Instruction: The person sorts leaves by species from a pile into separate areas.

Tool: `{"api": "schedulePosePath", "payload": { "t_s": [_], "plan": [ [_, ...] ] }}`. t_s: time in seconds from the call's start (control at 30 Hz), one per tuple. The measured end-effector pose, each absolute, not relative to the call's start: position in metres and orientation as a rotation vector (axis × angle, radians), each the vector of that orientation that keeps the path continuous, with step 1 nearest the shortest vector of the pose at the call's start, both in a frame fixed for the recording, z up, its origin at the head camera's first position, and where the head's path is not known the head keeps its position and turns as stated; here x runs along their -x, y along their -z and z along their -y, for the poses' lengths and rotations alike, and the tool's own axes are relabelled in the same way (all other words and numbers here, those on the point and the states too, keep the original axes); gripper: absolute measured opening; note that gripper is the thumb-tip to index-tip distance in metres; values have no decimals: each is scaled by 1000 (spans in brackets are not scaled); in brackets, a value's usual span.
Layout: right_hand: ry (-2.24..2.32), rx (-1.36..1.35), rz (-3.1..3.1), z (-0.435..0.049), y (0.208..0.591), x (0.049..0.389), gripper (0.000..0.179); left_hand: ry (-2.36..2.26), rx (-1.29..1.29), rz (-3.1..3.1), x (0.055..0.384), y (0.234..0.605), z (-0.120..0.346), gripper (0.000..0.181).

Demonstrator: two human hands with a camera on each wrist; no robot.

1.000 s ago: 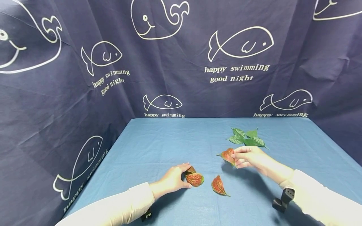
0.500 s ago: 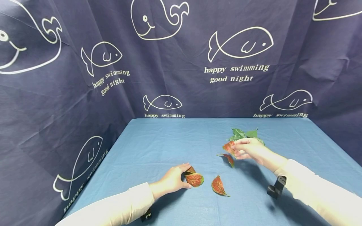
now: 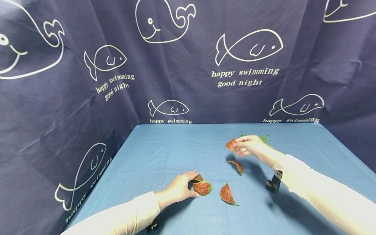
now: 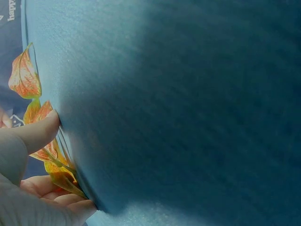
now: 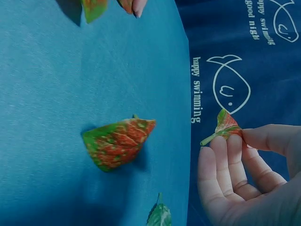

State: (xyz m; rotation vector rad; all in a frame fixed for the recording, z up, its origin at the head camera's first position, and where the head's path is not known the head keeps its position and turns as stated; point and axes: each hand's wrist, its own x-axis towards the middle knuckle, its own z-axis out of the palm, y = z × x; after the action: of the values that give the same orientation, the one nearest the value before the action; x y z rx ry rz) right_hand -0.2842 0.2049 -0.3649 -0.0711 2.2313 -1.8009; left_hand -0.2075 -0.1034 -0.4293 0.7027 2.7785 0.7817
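Navy cloth walls (image 3: 191, 75) printed with white fish (image 3: 249, 45) and whales (image 3: 164, 23); blue-covered tabletop (image 3: 164, 147) below.

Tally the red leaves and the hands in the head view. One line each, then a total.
Red leaves: 5 (2 between the thumb and fingers of the left hand, 1 in the right hand, 2 loose on the table)
Hands: 2
Total: 7

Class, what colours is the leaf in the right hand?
The leaf is red and green, clearest in the right wrist view.
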Motion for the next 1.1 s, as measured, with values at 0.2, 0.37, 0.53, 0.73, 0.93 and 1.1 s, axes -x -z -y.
{"api": "schedulePosePath", "payload": {
  "t_s": [0.2, 0.37, 0.53, 0.73, 0.93, 1.1],
  "plan": [
    [1786, 28, -2240, -199, 361, 295, 26, -781, -684, -2763, 208, 431, 103, 74],
    [1767, 35, -2249, -195, 358, 303, 31, -790, -692, -2765, 209, 431, 103, 74],
    [1739, 15, -2255, -189, 354, 309, 33, -790, -673, -2759, 209, 431, 104, 74],
    [1691, 12, -2285, -183, 350, 316, 30, -785, -665, -2761, 209, 431, 103, 75],
    [1668, -11, -2306, -179, 346, 321, 31, -791, -672, -2756, 211, 434, 103, 75],
    [1698, 17, -2273, -175, 344, 329, 30, -803, -677, -2757, 211, 434, 104, 75]
  ]
}}
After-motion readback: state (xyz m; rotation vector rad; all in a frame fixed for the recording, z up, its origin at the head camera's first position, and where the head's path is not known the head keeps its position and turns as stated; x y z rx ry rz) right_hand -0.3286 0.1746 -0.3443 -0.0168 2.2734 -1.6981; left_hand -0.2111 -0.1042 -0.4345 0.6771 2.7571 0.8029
